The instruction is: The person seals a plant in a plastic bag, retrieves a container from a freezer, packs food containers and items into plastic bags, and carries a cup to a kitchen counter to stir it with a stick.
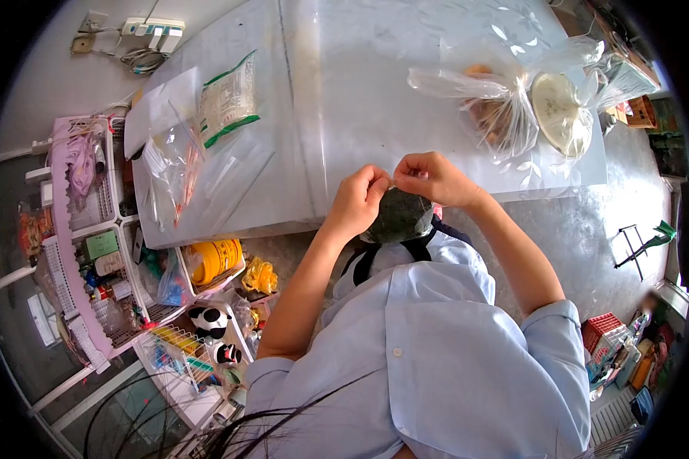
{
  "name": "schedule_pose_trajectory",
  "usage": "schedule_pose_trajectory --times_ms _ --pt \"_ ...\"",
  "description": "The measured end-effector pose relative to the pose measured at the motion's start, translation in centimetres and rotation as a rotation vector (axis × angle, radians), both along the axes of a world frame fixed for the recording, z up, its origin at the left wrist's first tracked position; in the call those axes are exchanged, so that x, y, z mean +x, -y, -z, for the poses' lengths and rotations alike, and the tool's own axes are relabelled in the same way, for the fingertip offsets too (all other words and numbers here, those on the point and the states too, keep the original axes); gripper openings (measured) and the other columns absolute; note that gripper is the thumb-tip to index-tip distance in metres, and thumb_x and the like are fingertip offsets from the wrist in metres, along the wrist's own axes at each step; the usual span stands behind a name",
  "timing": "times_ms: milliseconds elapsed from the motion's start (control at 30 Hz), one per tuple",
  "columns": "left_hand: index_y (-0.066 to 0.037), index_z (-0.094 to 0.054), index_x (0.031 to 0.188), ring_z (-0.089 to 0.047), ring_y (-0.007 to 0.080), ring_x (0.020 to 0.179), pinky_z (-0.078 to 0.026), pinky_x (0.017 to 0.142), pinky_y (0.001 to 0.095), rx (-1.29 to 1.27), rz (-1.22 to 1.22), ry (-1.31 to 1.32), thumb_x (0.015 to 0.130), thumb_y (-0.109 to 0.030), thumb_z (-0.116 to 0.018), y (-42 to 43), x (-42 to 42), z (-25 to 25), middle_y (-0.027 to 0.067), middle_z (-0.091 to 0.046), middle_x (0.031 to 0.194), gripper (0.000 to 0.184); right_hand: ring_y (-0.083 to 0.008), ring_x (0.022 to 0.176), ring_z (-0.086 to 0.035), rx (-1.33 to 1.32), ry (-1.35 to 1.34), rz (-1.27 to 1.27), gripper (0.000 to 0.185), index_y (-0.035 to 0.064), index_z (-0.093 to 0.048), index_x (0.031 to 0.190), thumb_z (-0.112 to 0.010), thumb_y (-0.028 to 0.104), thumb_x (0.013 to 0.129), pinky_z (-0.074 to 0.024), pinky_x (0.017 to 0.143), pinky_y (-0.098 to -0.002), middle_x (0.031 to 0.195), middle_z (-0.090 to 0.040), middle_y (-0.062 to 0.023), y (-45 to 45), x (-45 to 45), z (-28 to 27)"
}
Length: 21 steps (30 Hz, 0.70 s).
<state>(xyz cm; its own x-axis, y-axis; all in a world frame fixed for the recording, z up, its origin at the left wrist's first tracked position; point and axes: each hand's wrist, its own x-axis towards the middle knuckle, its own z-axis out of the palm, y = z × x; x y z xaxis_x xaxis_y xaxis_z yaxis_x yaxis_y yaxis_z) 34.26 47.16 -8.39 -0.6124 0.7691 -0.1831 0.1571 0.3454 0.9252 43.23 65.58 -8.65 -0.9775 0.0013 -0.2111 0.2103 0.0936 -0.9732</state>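
My left hand (pixel 359 200) is closed, thumb and fingertips pinched together at the near edge of the table. Close beside it, my right hand (pixel 434 180) pinches at the same spot, so the fingertips of both almost meet. Just below the fingers is a dark green bundle (pixel 396 216) that looks wrapped in clear plastic, resting against my lap. Both hands seem to grip the top of this plastic bag. Its exact contents cannot be made out, and the pinched part is mostly covered by my fingers.
On the table (pixel 352 92) lie a white packet with green edges (pixel 230 98), clear plastic bags (pixel 172 164) at left, and knotted clear bags (pixel 505 115) with a round pale lidded tub (pixel 561 113) at right. Storage baskets (pixel 92 222) stand left; a red crate (pixel 603 333) is on the right.
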Motion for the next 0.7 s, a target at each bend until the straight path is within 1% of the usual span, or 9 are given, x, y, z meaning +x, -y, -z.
schedule_pose_trajectory --times_ms 67,100,167,267,300,367,467,600,700 --pt "0.003 -0.059 0.095 -0.06 0.015 0.075 -0.048 0.07 0.0286 -0.017 -0.003 -0.072 0.096 -0.015 -0.056 -0.1 0.3 -0.3 0.0095 -0.065 0.08 0.018 -0.0086 0.069 -0.051 0.007 0.004 -0.006 0.017 0.0001 -0.065 0.084 -0.065 0.018 0.084 -0.0429 0.066 -0.0269 0.071 -0.06 -0.0008 -0.1 -0.1 0.0" --pt "0.003 -0.059 0.095 -0.06 0.015 0.075 -0.048 0.07 0.0286 -0.017 -0.002 -0.072 0.096 -0.015 -0.056 -0.2 0.3 -0.4 0.0095 -0.065 0.08 0.018 -0.0086 0.069 -0.051 0.006 0.004 -0.005 0.017 0.0001 -0.065 0.084 -0.065 0.018 0.084 -0.0429 0.066 -0.0269 0.071 -0.06 -0.0008 -0.1 -0.1 0.1" --pt "0.003 -0.06 0.094 -0.063 0.0186 0.074 -0.05 0.069 0.0304 0.003 -0.031 -0.127 0.094 -0.011 -0.058 -0.3 0.3 -0.5 0.0124 -0.067 0.08 0.014 -0.0093 0.068 -0.052 0.056 -0.003 0.022 0.018 0.0001 -0.066 0.083 -0.066 0.018 0.083 -0.0428 0.066 -0.0268 0.07 -0.061 -0.0014 0.0 -0.1 0.1" --pt "0.003 -0.062 0.093 -0.066 0.0207 0.073 -0.051 0.067 0.0311 -0.001 -0.029 -0.196 0.092 -0.007 -0.06 -0.5 0.3 -0.9 0.0132 -0.068 0.08 0.01 -0.0102 0.067 -0.054 0.113 0.023 0.029 0.017 0.0 -0.067 0.083 -0.067 0.017 0.082 -0.0438 0.064 -0.0275 0.069 -0.062 -0.0029 0.0 -0.2 -0.3" --pt "0.003 -0.062 0.093 -0.066 0.0207 0.073 -0.051 0.067 0.0311 -0.001 -0.029 -0.197 0.092 -0.007 -0.06 -0.6 0.3 -0.8 0.0132 -0.068 0.08 0.01 -0.0102 0.067 -0.054 0.113 0.023 0.029 0.017 0.0 -0.067 0.083 -0.067 0.017 0.082 -0.0438 0.064 -0.0275 0.069 -0.062 -0.0029 0.0 -0.2 -0.4" --pt "0.003 -0.063 0.091 -0.068 0.0211 0.073 -0.052 0.066 0.0311 0.003 -0.032 -0.307 0.09 -0.004 -0.062 -0.7 0.1 -0.5 0.0135 -0.069 0.08 0.007 -0.0112 0.067 -0.056 0.126 0.043 0.036 0.016 -0.0003 -0.067 0.083 -0.067 0.015 0.081 -0.0453 0.064 -0.0285 0.069 -0.063 -0.0045 0.1 -0.2 -0.4" --pt "0.003 -0.064 0.089 -0.069 0.0208 0.073 -0.052 0.065 0.0312 0.001 -0.023 -0.338 0.088 -0.003 -0.063 -0.8 0.0 -1.0 0.0138 -0.07 0.08 0.006 -0.0115 0.067 -0.056 0.139 0.041 0.049 0.015 -0.0006 -0.067 0.081 -0.067 0.014 0.081 -0.0465 0.065 -0.0292 0.069 -0.063 -0.0048 0.1 -0.3 -0.4" --pt "0.003 -0.064 0.089 -0.069 0.0221 0.074 -0.052 0.065 0.0311 -0.011 -0.001 -0.249 0.087 -0.004 -0.064 -0.7 -0.4 -1.6 0.0144 -0.069 0.08 0.007 -0.0124 0.067 -0.057 0.148 0.025 0.055 0.014 -0.0007 -0.066 0.081 -0.066 0.014 0.08 -0.0469 0.065 -0.0296 0.069 -0.063 -0.0058 0.4 -0.3 -0.4" --pt "0.003 -0.064 0.089 -0.069 0.0234 0.073 -0.052 0.065 0.0318 -0.084 0.048 -0.205 0.087 -0.006 -0.065 -0.7 -0.8 -1.8 0.015 -0.069 0.08 0.009 -0.0132 0.066 -0.057 0.196 0.008 0.072 0.014 -0.0007 -0.065 0.081 -0.066 0.013 0.08 -0.0475 0.065 -0.0299 0.069 -0.063 -0.0072 0.7 -0.4 -0.8"
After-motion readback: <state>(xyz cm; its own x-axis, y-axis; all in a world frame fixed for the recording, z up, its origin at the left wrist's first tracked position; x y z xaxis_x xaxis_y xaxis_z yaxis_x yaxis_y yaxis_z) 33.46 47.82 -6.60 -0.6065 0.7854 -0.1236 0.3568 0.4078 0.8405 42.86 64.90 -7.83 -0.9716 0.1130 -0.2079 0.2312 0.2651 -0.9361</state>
